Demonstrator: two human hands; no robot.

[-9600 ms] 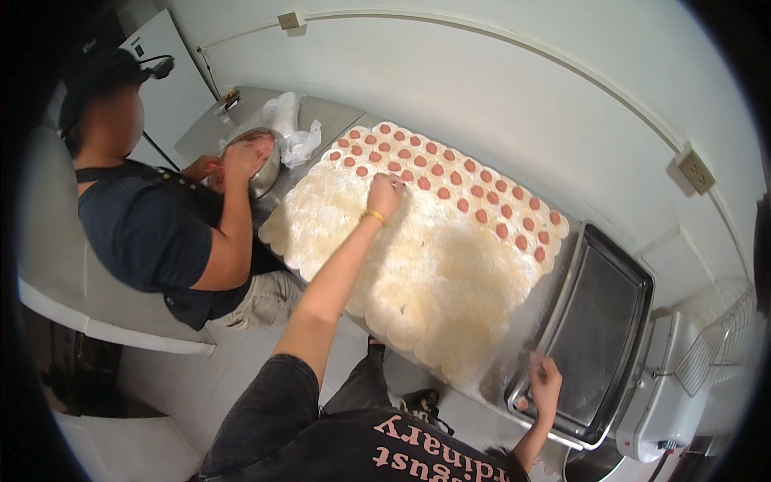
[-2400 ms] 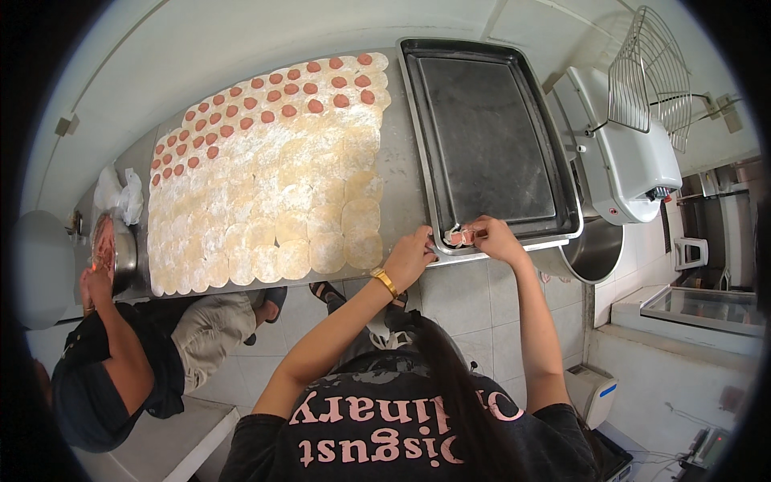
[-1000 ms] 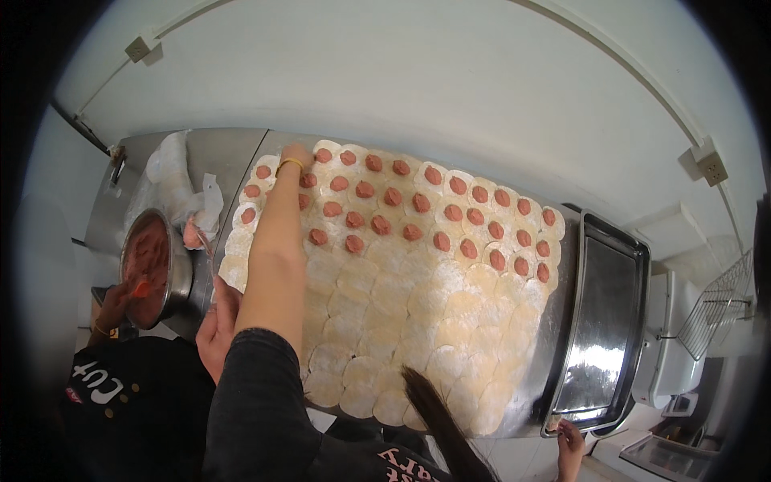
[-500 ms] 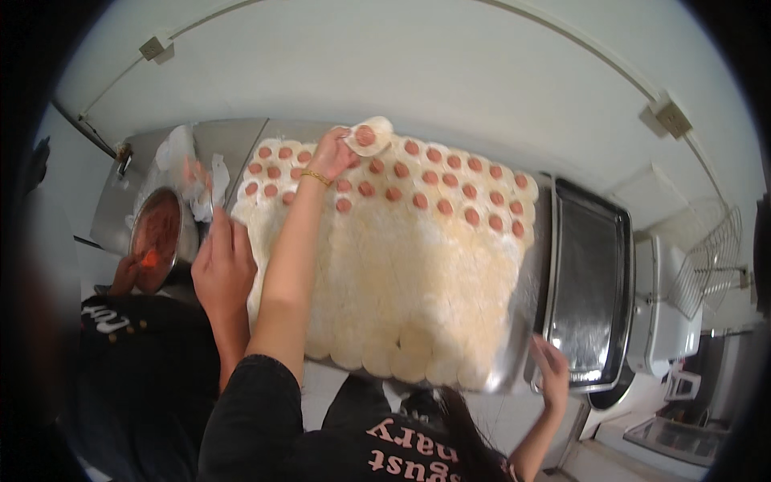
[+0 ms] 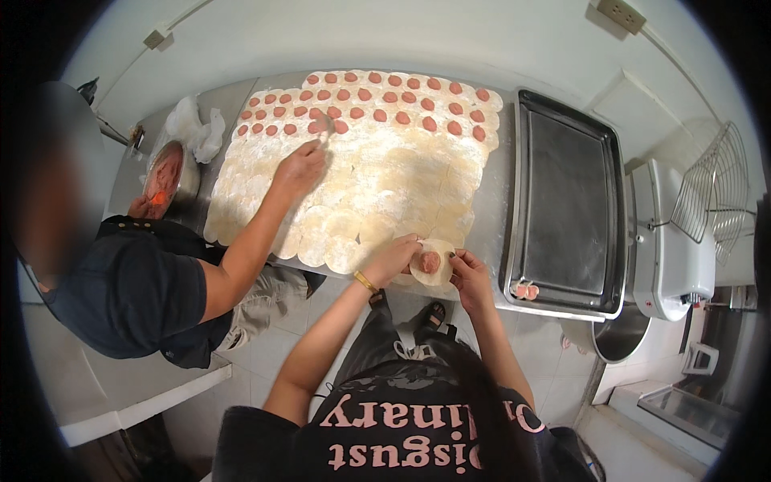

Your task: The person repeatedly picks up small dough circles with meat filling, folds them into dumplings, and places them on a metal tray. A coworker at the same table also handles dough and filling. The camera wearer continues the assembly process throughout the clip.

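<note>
Close to the table's near edge, my left hand (image 5: 392, 261) pinches the left side of a round dumpling wrapper (image 5: 442, 276). A ball of pink meat filling (image 5: 430, 261) sits in its middle. The fingers of my right hand (image 5: 475, 283) close on the wrapper's right rim. The wrapper is still spread, not folded. Beyond my hands lies a sheet of overlapping floured wrappers (image 5: 385, 185), its far rows dotted with filling. Left of me, a co-worker's hand (image 5: 301, 169) holds a small spreading tool (image 5: 324, 128) over the filled rows.
To the right lies a black baking tray (image 5: 566, 209) with a few small dumplings (image 5: 526, 291) in its near-left corner. A white appliance (image 5: 673, 233) and a wire rack (image 5: 711, 189) stand beyond it. The co-worker's metal bowl (image 5: 189, 178) of filling and a plastic bag (image 5: 197, 128) are at left.
My left hand has brought the filled wrapper from the far edge to the near edge, where my right hand has met it. The co-worker's hand has moved from near the bowl over the wrappers.
</note>
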